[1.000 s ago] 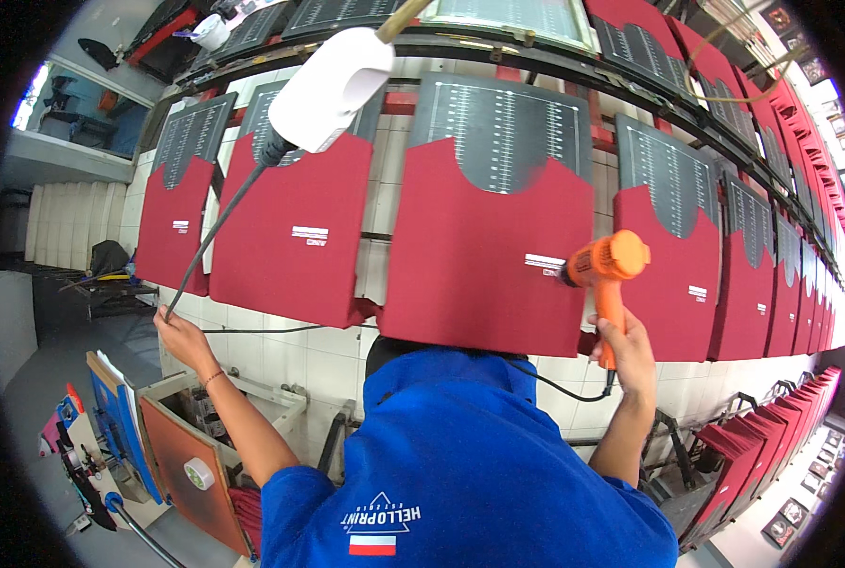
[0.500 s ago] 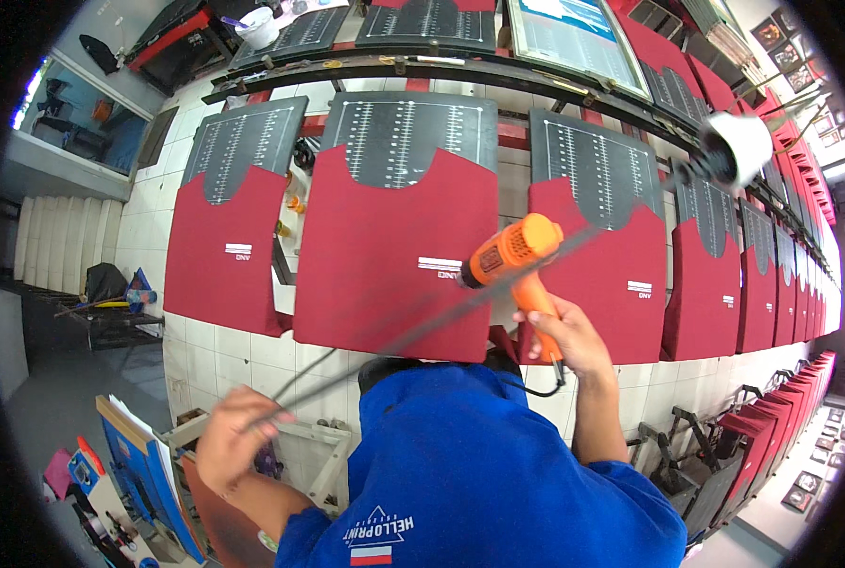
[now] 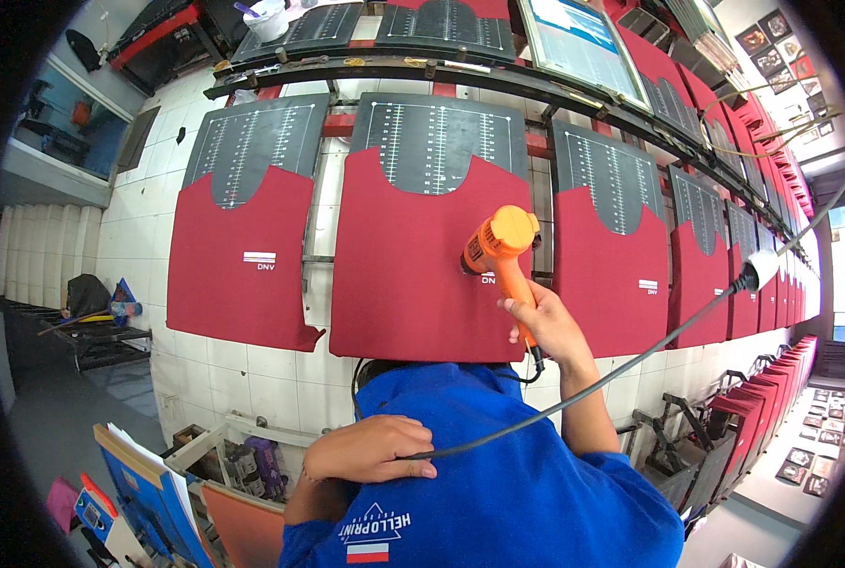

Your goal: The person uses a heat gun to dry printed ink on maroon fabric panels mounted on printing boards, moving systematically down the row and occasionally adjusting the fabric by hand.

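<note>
Pale floor tiles (image 3: 233, 383) show between dark boards (image 3: 411, 142) dressed in maroon shirts. From where I stand, the person's right hand (image 3: 553, 327) is wrapped around the handle of an orange heat gun (image 3: 511, 275), which is over the right part of the middle shirt (image 3: 404, 284). Its handle slants up and left from the fist; its short barrel points left and down, the dark nozzle beside the small white print (image 3: 488, 280). How high it sits above the cloth, I can't tell. Lower and farther left, the left hand (image 3: 375, 450) has its fingers closed on a grey cord (image 3: 574, 401), which rises rightward, across the right forearm, to a white fitting (image 3: 761, 271). The right hand is much nearer the print.
</note>
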Available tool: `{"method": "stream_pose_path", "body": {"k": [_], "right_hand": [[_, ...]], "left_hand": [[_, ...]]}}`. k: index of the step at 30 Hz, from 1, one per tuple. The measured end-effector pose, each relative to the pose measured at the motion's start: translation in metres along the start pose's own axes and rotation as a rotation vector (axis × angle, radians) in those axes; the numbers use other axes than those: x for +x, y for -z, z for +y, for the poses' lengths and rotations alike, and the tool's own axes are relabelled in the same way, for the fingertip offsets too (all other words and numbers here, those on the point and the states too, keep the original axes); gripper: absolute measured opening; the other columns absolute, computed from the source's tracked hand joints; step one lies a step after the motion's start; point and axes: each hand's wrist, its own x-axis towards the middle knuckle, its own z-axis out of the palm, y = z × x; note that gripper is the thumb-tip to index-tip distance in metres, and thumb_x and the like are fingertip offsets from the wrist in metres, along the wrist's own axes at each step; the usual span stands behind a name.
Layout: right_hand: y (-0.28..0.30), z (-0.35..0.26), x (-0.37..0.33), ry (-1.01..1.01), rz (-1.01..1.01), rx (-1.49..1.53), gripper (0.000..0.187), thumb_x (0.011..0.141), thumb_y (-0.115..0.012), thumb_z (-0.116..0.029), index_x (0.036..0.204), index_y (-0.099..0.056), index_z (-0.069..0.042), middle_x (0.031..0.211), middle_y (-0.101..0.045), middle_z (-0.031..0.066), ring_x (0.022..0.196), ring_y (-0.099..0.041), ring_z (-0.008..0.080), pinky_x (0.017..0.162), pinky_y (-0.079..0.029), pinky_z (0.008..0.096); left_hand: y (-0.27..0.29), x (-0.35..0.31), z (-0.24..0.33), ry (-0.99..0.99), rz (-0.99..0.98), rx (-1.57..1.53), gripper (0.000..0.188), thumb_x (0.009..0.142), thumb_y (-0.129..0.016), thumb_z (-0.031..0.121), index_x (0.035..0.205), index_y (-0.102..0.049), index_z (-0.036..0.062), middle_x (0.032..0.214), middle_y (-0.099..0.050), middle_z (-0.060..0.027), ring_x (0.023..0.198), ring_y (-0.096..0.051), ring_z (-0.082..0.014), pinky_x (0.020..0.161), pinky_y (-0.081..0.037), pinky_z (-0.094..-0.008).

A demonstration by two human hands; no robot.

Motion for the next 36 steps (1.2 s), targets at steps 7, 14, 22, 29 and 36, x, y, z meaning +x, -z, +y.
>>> {"method": "stream_pose_path", "body": {"k": [7,14,22,29,36], "right_hand": [[-0.012,-0.002,-0.002,-0.019,0.027,-0.1,0.037,0.095,-0.06,-0.019,0.122,-0.05,0.003,0.101,-0.064,0.008,0.058,-0.058,0.0085,0.056,-0.052,0.0238],[-0.003,0.001,-0.003,-0.015,0.014,-0.112,0.037,0.094,-0.06,-0.018,0.123,-0.049,0.003,0.1,-0.064,0.0079,0.058,-0.058,0.0083,0.056,-0.052,0.0244],[0.019,-0.007,-0.015,-0.05,0.017,-0.06,0.035,0.094,-0.06,-0.016,0.122,-0.051,0.002,0.075,-0.053,-0.0011,0.056,-0.056,0.0081,0.052,-0.048,0.0236],[0.044,0.004,-0.021,-0.066,0.014,-0.064,0.041,0.094,-0.058,-0.013,0.129,-0.047,0.003,0.101,-0.064,0.0082,0.056,-0.057,0.0077,0.055,-0.052,0.0229],[0.044,0.019,-0.037,-0.043,0.08,-0.013,0.039,0.093,-0.06,-0.016,0.126,-0.051,0.002,0.086,-0.061,0.0031,0.054,-0.056,0.0075,0.048,-0.047,0.0219]], "left_hand": [[0.015,-0.002,0.0,-0.039,-0.005,-0.041,0.037,0.092,-0.062,0.032,0.077,-0.052,-0.0002,0.073,-0.049,-0.0107,0.071,-0.05,-0.0308,0.068,-0.041,-0.0396],[0.011,0.01,0.005,-0.05,0.002,-0.048,0.04,0.093,-0.059,0.037,0.078,-0.052,0.0005,0.074,-0.049,-0.0106,0.073,-0.051,-0.0306,0.069,-0.042,-0.0393],[-0.013,0.031,0.01,0.039,0.017,-0.035,0.041,0.095,-0.055,0.039,0.081,-0.051,0.0006,0.076,-0.049,-0.0122,0.075,-0.05,-0.0329,0.072,-0.042,-0.0405],[-0.026,0.04,0.024,0.176,0.129,-0.078,0.039,0.098,-0.052,0.034,0.083,-0.051,-0.002,0.075,-0.049,-0.0146,0.076,-0.051,-0.0353,0.069,-0.042,-0.0408],[-0.025,0.023,0.02,0.197,0.146,-0.103,0.038,0.098,-0.053,0.032,0.083,-0.052,-0.0032,0.076,-0.05,-0.0155,0.073,-0.052,-0.0351,0.068,-0.042,-0.0414]]}}
